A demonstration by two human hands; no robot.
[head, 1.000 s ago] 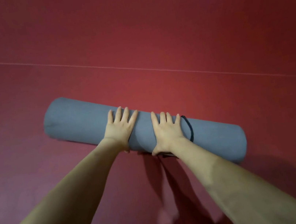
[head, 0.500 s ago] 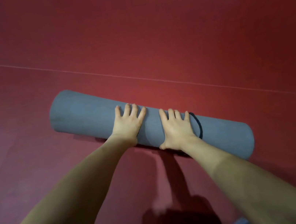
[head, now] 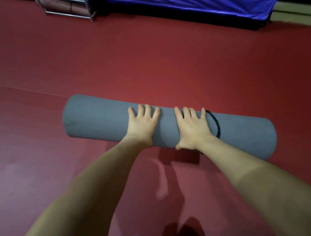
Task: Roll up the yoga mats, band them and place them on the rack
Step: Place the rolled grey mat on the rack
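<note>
Head view: both hands, left (head: 142, 122) and right (head: 192, 127), press flat-fingered on the rolled grey mat (head: 98, 116); neither grip closes; black band (head: 215, 124) just right.

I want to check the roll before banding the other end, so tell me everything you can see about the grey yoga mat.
The grey yoga mat is fully rolled into a thick, matte, foam-looking cylinder lying on its side on the red floor, slanting from upper left to lower right. A thin dark band loops around it right of the middle; the left part shows no band. The left hand and right hand press flat on its top, fingers spread.
</note>
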